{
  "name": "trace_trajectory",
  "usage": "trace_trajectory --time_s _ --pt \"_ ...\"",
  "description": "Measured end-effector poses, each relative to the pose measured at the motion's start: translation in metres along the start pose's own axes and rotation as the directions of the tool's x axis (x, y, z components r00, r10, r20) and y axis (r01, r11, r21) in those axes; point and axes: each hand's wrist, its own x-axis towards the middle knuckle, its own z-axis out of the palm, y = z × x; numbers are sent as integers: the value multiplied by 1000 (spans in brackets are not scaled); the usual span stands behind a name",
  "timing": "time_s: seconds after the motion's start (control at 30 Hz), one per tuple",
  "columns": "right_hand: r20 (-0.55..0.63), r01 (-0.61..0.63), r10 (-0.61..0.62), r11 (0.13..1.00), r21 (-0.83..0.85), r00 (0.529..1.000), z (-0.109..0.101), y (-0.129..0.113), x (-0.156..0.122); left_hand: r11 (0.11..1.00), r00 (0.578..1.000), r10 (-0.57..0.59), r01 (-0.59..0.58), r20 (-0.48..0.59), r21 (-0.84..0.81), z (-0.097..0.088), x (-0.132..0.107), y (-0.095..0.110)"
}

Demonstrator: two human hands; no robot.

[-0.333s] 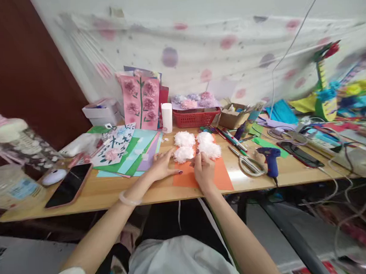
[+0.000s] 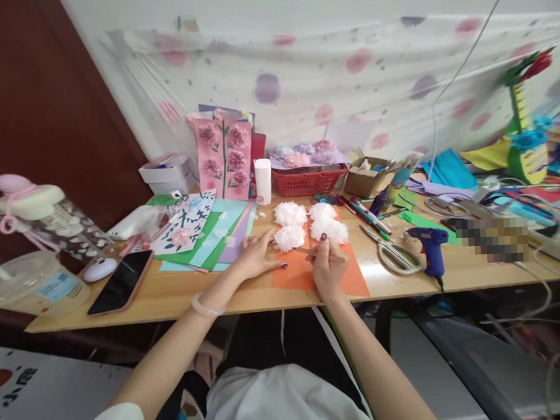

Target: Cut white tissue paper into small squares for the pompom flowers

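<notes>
Several white fluffy paper flowers sit in two rows on an orange sheet (image 2: 290, 281). My left hand (image 2: 256, 255) lies at the sheet's left edge with thumb and fingers spread. Its fingertips are beside the near left flower (image 2: 289, 237), and I cannot tell if they touch it. In my right hand (image 2: 329, 266), thumb and curled fingers close on a thin brownish stick (image 2: 303, 250). Its tip points left, just below the flowers, and its exact kind is unclear. Right above this hand is the near right flower (image 2: 333, 230).
Scissors (image 2: 398, 257), a blue glue gun (image 2: 429, 250) and several pens (image 2: 364, 215) lie to the right. Coloured papers (image 2: 207, 238), a phone (image 2: 120, 282) and a drink cup (image 2: 42, 285) are on the left. Behind stands a red basket (image 2: 306, 183).
My right hand has turned and shifted a little right, so the brownish stick now shows. The left hand keeps its place by the flowers. The whole view has moved slightly.
</notes>
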Motion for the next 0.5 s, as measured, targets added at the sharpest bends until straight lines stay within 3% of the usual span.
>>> trace_trajectory --time_s 0.13,0.23,0.37,0.43,0.5 --pt "-10 15 -14 997 77 1000 -5 -1 -4 997 996 -49 54 -80 60 -15 -4 1" --pt "-8 18 -17 992 121 1000 -7 0 -5 983 976 -119 142 -181 118 -52 -8 -14" --pt "4 4 -5 989 150 1000 -8 -1 -6 914 904 -236 331 -358 234 -115 -15 -46" --pt "12 -6 4 987 161 1000 -8 -2 -7 881 900 -241 360 -362 308 -136 -20 -61" --pt "18 -19 16 985 170 1000 -8 -4 -7 843 915 -243 364 -323 396 -144 -27 -71"
